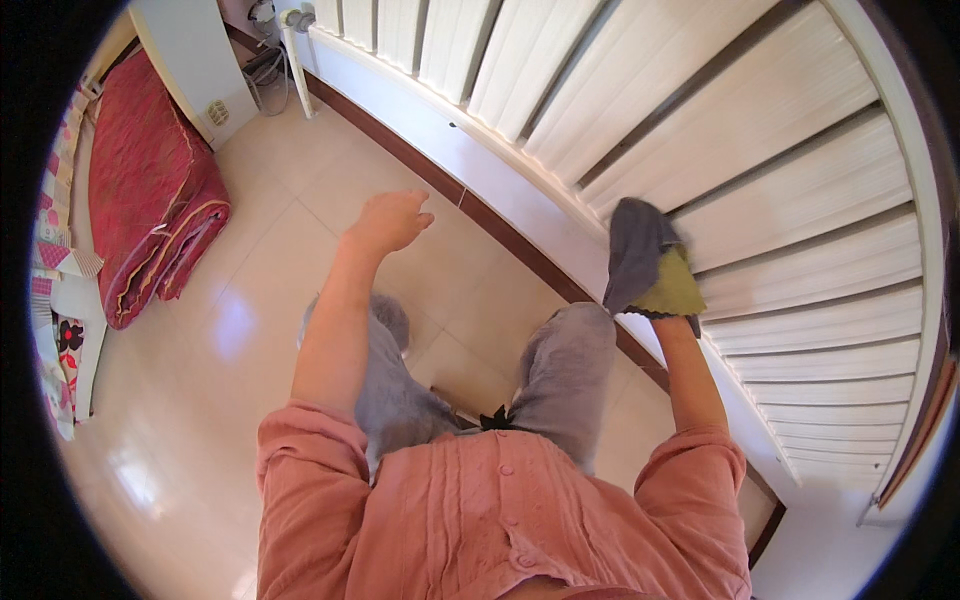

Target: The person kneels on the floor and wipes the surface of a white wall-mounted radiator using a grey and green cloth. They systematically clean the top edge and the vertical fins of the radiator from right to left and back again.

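A grey cloth with a yellow-green patch (681,283) is draped over my right hand and lies against the white ribbed radiator (787,135). The cloth hides the fingers, so only my right wrist (673,334) and forearm show below its edge. My left hand (391,217) hangs in the air above the tiled floor, holding nothing. Its fingers are loosely bent and the thumb stands apart. The radiator's slats run along the wall, with dark gaps between them.
A folded red quilt (150,172) lies on the left beside a white cabinet panel (187,67). Patterned fabric (60,255) hangs at the far left. A pipe valve (298,20) and cables (270,82) are at the radiator's far end. A dark red skirting board (487,214) edges the floor (255,217).
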The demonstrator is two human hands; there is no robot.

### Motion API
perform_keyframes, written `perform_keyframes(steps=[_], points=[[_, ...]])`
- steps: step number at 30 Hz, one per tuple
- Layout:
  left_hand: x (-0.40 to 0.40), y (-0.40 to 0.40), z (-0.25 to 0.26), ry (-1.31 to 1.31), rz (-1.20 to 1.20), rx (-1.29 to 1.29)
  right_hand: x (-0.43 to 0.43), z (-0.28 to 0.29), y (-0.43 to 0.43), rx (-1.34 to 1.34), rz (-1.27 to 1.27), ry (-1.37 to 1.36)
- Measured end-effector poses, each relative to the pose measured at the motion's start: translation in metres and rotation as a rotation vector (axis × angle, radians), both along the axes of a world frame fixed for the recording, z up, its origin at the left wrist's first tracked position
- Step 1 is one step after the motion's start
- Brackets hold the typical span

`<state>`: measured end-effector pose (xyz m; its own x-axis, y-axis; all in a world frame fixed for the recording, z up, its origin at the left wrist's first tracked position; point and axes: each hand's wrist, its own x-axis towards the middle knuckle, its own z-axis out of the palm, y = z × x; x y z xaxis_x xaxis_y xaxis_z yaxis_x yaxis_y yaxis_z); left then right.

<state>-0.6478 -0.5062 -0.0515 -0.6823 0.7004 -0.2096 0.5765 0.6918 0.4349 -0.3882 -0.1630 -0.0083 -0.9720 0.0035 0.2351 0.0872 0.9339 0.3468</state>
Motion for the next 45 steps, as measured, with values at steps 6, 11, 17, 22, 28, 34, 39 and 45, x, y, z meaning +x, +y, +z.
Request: perform_keyframes(steps=[6, 11, 17, 22, 28, 34, 39, 45], points=[[-0.006, -0.04, -0.016, 0.016, 0.017, 0.009, -0.01, 0.083, 0.004, 0.135, -0.062, 0.403], [-0.013, -0.075, -0.028, -0.013, 0.094, 0.026, -0.052, 0.164, 0.004, 0.172, -0.042, 0.658], [-0.017, -0.103, -0.038, -0.054, 0.245, 0.109, -0.142, 0.235, -0.011, 0.225, 0.072, 0.758], [-0.019, -0.108, -0.049, -0.013, 0.256, 0.03, -0.192, 0.258, -0.026, 0.245, 0.126, 0.74], [-0.011, -0.098, -0.038, -0.027, 0.226, 0.1, -0.157, 0.257, -0.006, 0.211, 0.074, 0.735], [-0.006, -0.067, -0.009, -0.058, 0.068, 0.177, -0.119, 0.249, 0.005, 0.189, 0.006, 0.763], [0.012, -0.004, 0.049, -0.107, -0.062, 0.397, -0.159, 0.266, -0.013, 0.256, 0.063, 0.755], [0.013, -0.007, 0.012, -0.015, -0.147, 0.188, -0.21, 0.281, -0.035, 0.334, 0.146, 0.708]])
